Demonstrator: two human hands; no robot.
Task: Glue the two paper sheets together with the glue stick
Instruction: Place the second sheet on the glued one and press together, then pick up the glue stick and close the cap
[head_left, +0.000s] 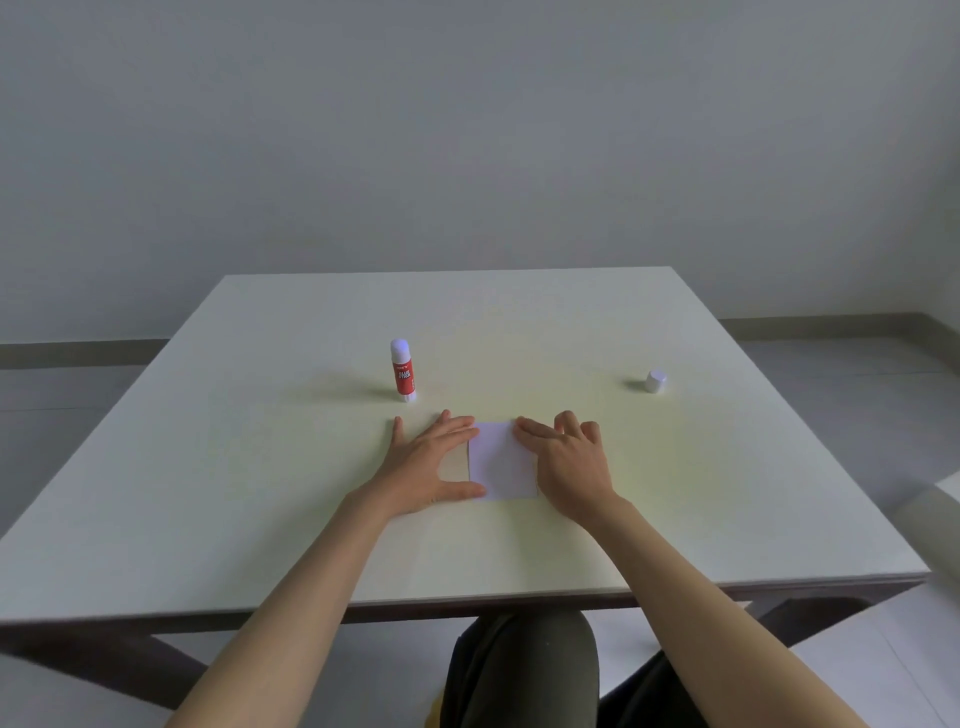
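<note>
A small white paper sheet (503, 461) lies flat in the middle of the table (260, 493). A strip of a tan sheet (456, 464) shows at its left edge, under my left hand (432, 464), which lies flat with fingers spread. My right hand (570, 464) presses on the white sheet's right edge with two fingertips on its top corner. The red glue stick (403, 370) stands upright behind my left hand, uncapped, with its white glue exposed. Its white cap (655, 381) sits apart at the right.
The pale table reaches to a grey wall behind. My knees in dark trousers (524, 670) show under the near table edge. A white surface (935, 519) is at the far right.
</note>
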